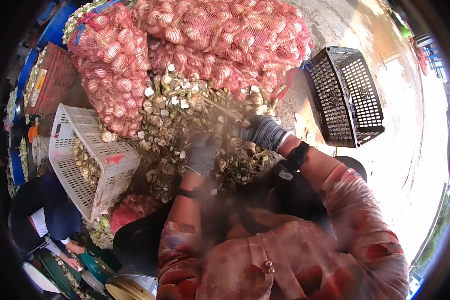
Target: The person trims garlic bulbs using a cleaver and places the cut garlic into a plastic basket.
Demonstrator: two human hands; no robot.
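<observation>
My right hand [263, 132], in a grey striped knit glove, is closed with its fingers curled above a heap of garlic trimmings [177, 120]. A long pale strip, like a dry stalk [224, 107], reaches to its fingers; I cannot make out whether it is gripped. My left hand [201, 156], also gloved in grey, is lower and to the left over the same heap, its fingers blurred by a smear on the view. White cut pieces and leafy scraps lie around both hands. Red mesh sacks of garlic bulbs [230, 37] rise just behind the heap.
Another mesh sack [110, 67] leans at the left. A white crate [117, 162] with garlic inside is tilted beside it. At the right stands a black plastic crate [345, 97] on the concrete floor. A co-worker's hands [74, 255] show at lower left, near green containers.
</observation>
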